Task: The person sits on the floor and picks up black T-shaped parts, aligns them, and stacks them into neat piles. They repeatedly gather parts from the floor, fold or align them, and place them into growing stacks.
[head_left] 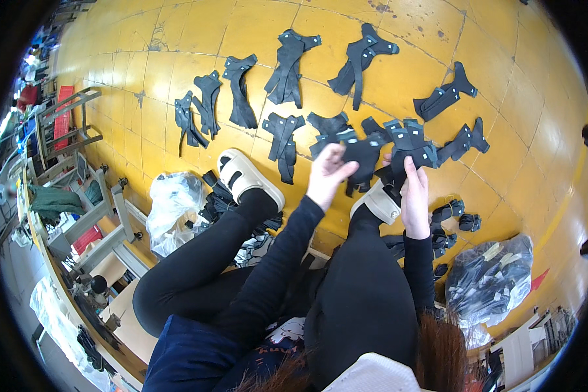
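Note:
Between the thumb and fingers of my left hand [330, 175] is a dark fabric piece [364, 155] with a small pale tag mark. My right hand [414, 196] grips a fanned bunch of similar dark cut fabric pieces [410, 138], several with small light labels. Both hands are above the floor, in front of my right sandal [380, 204], and the two holds are close together. Just beyond my left hand lies another dark fabric bundle [326, 123], partly covered by it. The lower ends of the held pieces overlap, so their edges are hard to separate.
Crossed bundles of dark fabric strips [290, 65] lie spread over the yellow tiled floor [196, 32]. A clear plastic bag [173, 202] is by my left leg; a fuller bag [490, 274] and rolled dark bundles [447, 212] are at right. Metal-framed stands [121, 209] line the left.

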`<control>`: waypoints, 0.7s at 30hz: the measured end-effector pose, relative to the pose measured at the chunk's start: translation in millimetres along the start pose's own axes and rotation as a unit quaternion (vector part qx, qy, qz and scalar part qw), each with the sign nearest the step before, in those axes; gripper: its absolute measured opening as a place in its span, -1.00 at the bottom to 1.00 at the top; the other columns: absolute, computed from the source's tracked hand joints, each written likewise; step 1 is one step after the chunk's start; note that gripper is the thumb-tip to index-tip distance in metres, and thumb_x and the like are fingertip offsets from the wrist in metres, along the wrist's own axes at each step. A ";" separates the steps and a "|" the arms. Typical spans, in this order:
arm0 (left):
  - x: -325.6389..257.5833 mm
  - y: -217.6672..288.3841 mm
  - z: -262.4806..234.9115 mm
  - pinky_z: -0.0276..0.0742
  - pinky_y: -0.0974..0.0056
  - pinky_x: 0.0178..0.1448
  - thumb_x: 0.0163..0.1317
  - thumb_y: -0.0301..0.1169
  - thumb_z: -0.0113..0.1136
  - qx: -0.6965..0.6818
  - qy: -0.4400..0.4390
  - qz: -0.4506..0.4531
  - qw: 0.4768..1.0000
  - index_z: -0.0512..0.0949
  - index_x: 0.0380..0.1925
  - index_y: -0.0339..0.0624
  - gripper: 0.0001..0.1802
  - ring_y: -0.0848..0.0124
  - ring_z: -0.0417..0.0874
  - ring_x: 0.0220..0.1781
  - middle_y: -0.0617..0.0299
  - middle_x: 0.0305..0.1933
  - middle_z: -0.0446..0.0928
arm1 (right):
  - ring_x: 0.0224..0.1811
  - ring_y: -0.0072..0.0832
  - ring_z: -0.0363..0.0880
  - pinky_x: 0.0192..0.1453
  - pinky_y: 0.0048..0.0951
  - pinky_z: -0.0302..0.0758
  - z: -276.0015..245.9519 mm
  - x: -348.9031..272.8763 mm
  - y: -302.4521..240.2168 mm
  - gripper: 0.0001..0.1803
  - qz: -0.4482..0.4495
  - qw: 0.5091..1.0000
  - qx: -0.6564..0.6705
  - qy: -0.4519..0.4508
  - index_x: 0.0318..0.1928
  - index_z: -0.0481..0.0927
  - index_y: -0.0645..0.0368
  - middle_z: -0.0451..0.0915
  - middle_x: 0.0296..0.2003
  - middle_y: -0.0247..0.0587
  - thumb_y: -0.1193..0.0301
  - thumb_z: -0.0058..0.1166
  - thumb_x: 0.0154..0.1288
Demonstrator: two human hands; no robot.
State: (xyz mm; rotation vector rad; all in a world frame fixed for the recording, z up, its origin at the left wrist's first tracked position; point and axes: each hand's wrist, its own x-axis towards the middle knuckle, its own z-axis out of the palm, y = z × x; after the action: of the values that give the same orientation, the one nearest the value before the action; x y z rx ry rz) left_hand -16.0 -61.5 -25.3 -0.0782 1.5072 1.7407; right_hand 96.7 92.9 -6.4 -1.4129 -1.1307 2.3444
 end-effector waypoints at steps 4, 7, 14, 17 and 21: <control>7.5 12.1 51.7 0.47 0.52 -0.16 0.09 -0.65 0.29 0.028 -0.082 -0.035 0.996 0.41 -0.16 -0.22 -0.66 0.63 0.49 -0.18 0.38 -0.16 0.39 | -0.19 -0.63 0.51 -0.04 -0.54 0.42 20.1 -6.0 1.2 -0.65 -0.032 0.998 0.056 -0.019 0.02 0.50 0.24 0.59 -0.20 -0.35 0.22 -0.01 0.42; 14.7 23.0 59.8 0.50 0.39 -0.22 0.05 -0.58 0.28 0.247 -0.073 0.065 0.964 0.45 -0.10 -0.25 -0.62 0.48 0.55 -0.32 0.23 -0.16 0.45 | -0.12 -0.57 0.55 0.03 -0.53 0.43 27.7 -5.3 -4.8 -0.72 -0.055 0.998 0.022 -0.004 -0.02 0.54 0.25 0.62 -0.13 -0.26 0.32 0.02 0.40; 84.6 37.7 3.0 0.44 0.20 0.10 0.08 -0.41 0.27 0.369 0.059 0.129 0.919 0.49 -0.02 -0.19 -0.59 0.17 0.52 0.02 0.08 -0.06 0.51 | -0.16 -0.43 0.59 0.04 -0.38 0.49 -3.5 2.4 -14.9 -0.73 -0.018 0.991 0.125 0.052 -0.04 0.50 0.27 0.62 -0.21 -0.15 0.34 0.02 0.38; 174.3 18.3 -104.0 0.41 0.13 0.18 0.10 -0.25 0.28 0.316 0.259 0.136 0.903 0.49 0.01 -0.25 -0.51 0.08 0.50 0.08 -0.06 0.00 0.49 | -0.24 -0.39 0.63 -0.06 -0.39 0.53 6.8 -1.4 -27.2 -0.76 -0.045 0.988 0.125 0.072 -0.08 0.51 0.29 0.63 -0.23 -0.10 0.37 0.02 0.37; 218.5 40.1 -107.0 0.38 0.03 0.23 -0.04 -0.02 0.35 0.539 0.330 0.021 0.774 0.53 0.03 -0.22 -0.33 0.03 0.45 0.14 -0.16 0.07 0.46 | -0.26 -0.41 0.62 -0.06 -0.38 0.53 -6.6 2.7 -28.8 -0.77 -0.050 0.986 0.133 0.084 -0.11 0.51 0.29 0.63 -0.24 -0.11 0.37 0.03 0.37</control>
State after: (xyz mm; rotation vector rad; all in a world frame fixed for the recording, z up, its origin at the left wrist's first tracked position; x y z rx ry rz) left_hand -233.2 -36.1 -139.2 -0.0582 2.8352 0.6151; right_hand 94.3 117.6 9.8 -1.3899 -0.7926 2.1641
